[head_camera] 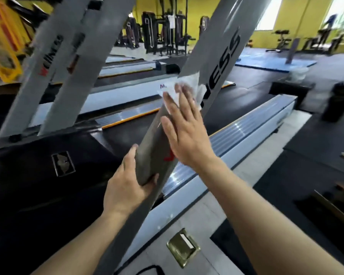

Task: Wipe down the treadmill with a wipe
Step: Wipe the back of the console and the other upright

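Note:
A grey slanted treadmill upright (216, 56) with dark lettering runs from the lower middle up to the top right. My right hand (185, 128) lies flat on it with straight fingers, pressing a white wipe (189, 86) against the surface under the fingertips. Lower down, my left hand (127, 181) grips the same upright, thumb in front and fingers curled behind its edge. The treadmill's black motor cover (48, 175) fills the left. Its silver side rail (246, 128) stretches away on the right.
Two more grey uprights (54, 62) slant across the upper left, with other treadmill decks behind. A brass floor socket (184, 248) sits in the tiled floor below. A dark bin (338, 102) stands at the right. Weight machines and blue mats lie further back.

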`<state>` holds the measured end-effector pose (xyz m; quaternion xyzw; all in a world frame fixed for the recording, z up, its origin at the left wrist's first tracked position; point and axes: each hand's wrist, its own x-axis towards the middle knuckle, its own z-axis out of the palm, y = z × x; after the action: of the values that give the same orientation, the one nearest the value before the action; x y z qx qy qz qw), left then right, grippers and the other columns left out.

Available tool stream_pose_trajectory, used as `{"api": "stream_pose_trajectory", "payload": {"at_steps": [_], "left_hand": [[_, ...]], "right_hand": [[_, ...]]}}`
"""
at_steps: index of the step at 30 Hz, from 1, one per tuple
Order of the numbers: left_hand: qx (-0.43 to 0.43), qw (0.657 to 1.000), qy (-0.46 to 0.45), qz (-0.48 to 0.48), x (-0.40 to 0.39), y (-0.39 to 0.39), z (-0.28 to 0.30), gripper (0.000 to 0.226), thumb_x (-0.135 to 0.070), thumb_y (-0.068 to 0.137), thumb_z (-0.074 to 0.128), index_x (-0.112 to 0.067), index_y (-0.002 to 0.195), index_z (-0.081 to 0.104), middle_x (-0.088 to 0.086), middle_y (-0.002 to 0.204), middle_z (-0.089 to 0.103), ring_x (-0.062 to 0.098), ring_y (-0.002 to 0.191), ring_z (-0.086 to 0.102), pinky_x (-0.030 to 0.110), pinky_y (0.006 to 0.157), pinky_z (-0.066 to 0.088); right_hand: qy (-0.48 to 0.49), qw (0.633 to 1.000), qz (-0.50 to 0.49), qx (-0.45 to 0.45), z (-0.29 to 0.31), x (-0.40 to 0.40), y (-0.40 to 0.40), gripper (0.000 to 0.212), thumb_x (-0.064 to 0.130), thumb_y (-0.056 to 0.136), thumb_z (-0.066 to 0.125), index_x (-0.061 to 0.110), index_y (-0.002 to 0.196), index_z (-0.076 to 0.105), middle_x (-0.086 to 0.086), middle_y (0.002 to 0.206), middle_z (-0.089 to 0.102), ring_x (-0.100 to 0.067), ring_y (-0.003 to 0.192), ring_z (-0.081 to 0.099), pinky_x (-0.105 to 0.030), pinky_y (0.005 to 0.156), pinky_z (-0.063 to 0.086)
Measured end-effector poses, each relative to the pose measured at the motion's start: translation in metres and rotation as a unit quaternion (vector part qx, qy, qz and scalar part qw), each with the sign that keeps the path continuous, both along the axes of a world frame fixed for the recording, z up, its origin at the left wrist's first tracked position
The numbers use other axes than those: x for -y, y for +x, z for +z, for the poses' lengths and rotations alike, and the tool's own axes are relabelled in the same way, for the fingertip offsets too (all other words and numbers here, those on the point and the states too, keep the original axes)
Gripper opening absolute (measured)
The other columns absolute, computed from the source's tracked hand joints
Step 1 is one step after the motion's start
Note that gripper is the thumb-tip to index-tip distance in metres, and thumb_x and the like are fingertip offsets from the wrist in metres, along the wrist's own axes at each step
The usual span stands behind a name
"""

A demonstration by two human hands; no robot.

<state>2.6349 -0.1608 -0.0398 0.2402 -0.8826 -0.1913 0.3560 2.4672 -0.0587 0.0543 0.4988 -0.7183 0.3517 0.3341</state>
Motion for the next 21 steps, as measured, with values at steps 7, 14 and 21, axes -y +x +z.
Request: {"api": "stream_pose_trajectory", "payload": {"at_steps": [7, 14, 21], "left_hand": [[0.009, 0.999, -0.013, -0.041, 0.01, 0.005, -0.008, 0.09, -0.027, 0.085, 0.075, -0.018, 0.159, 0.025, 0.008, 0.156, 0.046, 0.034, 0.13, 0.058, 0.045, 0.096, 0.053], [-0.023, 0.987, -0.14, -0.069, 0.01, 0.0, -0.01, 0.079, -0.039, 0.098, 0.041, -0.016, 0.165, 0.006, 0.001, 0.172, 0.014, 0.01, 0.152, 0.022, 0.02, 0.121, 0.019], [-0.03, 0.985, -0.153, -0.073, 0.013, 0.0, -0.019, 0.086, -0.016, 0.095, 0.058, -0.014, 0.164, 0.007, 0.002, 0.172, 0.013, 0.015, 0.151, 0.026, 0.036, 0.116, 0.038]], "right_hand": [[-0.022, 0.987, 0.115, 0.111, -0.101, 0.002, 0.076, 0.053, 0.026, 0.105, 0.043, 0.008, 0.154, 0.037, -0.011, 0.165, 0.026, -0.026, 0.156, 0.013, -0.05, 0.125, 0.018], [-0.265, 0.869, 0.11, 0.403, -0.063, 0.037, 0.024, 0.065, 0.047, 0.105, 0.029, 0.028, 0.162, 0.006, 0.011, 0.169, -0.007, -0.006, 0.155, -0.009, -0.037, 0.128, 0.0], [-0.246, 0.85, 0.119, 0.451, -0.052, 0.03, 0.053, 0.062, 0.051, 0.107, 0.024, 0.039, 0.16, -0.006, 0.022, 0.166, -0.015, 0.004, 0.15, -0.018, -0.033, 0.126, -0.007]]}}
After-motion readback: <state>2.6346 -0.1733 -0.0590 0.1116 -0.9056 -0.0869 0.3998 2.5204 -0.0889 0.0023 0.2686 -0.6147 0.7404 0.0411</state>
